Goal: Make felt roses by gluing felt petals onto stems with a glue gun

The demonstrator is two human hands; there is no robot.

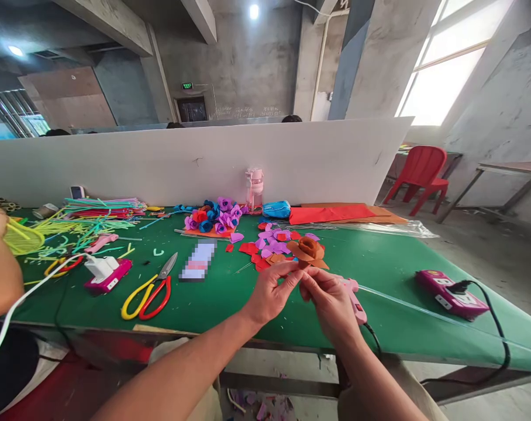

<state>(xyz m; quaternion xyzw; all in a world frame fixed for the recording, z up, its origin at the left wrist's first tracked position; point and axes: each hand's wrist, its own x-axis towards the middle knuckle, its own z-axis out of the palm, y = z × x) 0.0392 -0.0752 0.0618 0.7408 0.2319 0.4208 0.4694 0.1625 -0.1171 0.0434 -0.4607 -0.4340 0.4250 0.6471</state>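
Observation:
Both hands meet over the green table, pinching the base of a brown artificial flower [308,250] whose petals face up and away. My left hand [272,295] has thumb and forefinger closed at its underside. My right hand [329,301] pinches the same spot from the other side; its fingers hide part of the base. Just right of that hand lies a pink glue gun [355,301], partly covered by it, with a clear glue stick [406,301] running out to the right. Loose purple petals [272,238] and red petals [248,249] are scattered behind the flower.
Scissors [154,292] and a phone [199,260] lie left. Finished flowers [215,216], a pink bottle [255,190] and red sheets [331,214] stand along the white partition [160,164]. Power strips [452,294] sit at both sides. Another person's arm [0,263] is at far left.

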